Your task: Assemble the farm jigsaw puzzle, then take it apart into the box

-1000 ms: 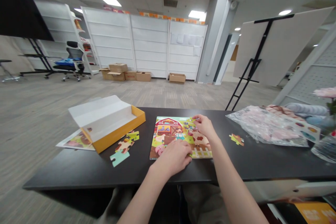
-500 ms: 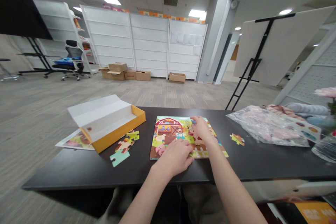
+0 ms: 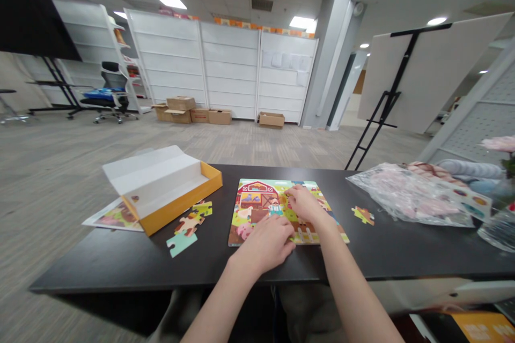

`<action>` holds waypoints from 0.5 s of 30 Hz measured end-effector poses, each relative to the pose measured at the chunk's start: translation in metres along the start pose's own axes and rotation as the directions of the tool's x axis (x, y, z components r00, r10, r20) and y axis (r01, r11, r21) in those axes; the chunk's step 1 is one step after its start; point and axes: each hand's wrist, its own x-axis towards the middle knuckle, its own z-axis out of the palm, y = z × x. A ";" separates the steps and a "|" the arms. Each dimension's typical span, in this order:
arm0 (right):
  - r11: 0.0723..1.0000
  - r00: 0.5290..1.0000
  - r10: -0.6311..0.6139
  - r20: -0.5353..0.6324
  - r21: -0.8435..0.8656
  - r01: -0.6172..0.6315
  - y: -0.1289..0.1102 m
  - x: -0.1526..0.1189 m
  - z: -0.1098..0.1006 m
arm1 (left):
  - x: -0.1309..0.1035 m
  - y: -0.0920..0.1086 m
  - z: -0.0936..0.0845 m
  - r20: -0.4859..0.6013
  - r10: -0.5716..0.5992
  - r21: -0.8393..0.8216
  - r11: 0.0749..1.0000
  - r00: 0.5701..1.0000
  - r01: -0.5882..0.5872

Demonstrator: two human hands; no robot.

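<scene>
Right hand [image 3: 308,206] shifted from the far edge of the puzzle [image 3: 261,201] toward its middle, exposing the pictured far-right corner. Puzzle lies nearer the far than the near edge of the desk [image 3: 120,262]. Left hand [image 3: 269,236] rests over the puzzle's near edge. Each grip: fingers bent; whether anything is held cannot be told.

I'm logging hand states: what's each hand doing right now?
Left hand: on the farm puzzle; grip can't be told.
Right hand: fingers at the puzzle; whether it holds a piece can't be told.
</scene>
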 end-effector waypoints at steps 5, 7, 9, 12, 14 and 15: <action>0.985 0.971 0.170 -0.170 0.008 -0.171 0.045 -0.027 -0.037 | 0.001 -0.002 -0.001 0.014 -0.002 0.010 1.000 1.000 0.001; 0.927 0.891 0.358 -0.279 -0.009 -0.376 0.078 -0.047 -0.054 | 0.001 -0.002 -0.002 0.023 -0.003 0.014 1.000 1.000 0.002; 0.823 0.800 0.532 -0.277 -0.052 -0.566 0.111 -0.068 -0.065 | 0.001 -0.002 -0.003 0.033 -0.005 0.017 1.000 0.999 0.005; 0.674 0.688 0.685 -0.241 -0.148 -0.724 0.144 -0.095 -0.069 | 0.000 -0.002 -0.002 0.033 -0.008 0.014 1.000 0.999 0.007; 0.619 0.645 0.733 -0.216 -0.178 -0.765 0.156 -0.105 -0.067 | -0.001 -0.002 -0.002 0.032 -0.013 -0.007 1.000 0.999 0.013; 0.612 0.638 0.744 -0.199 -0.182 -0.770 0.160 -0.108 -0.065 | -0.001 -0.002 -0.002 0.031 -0.016 -0.022 1.000 0.999 0.017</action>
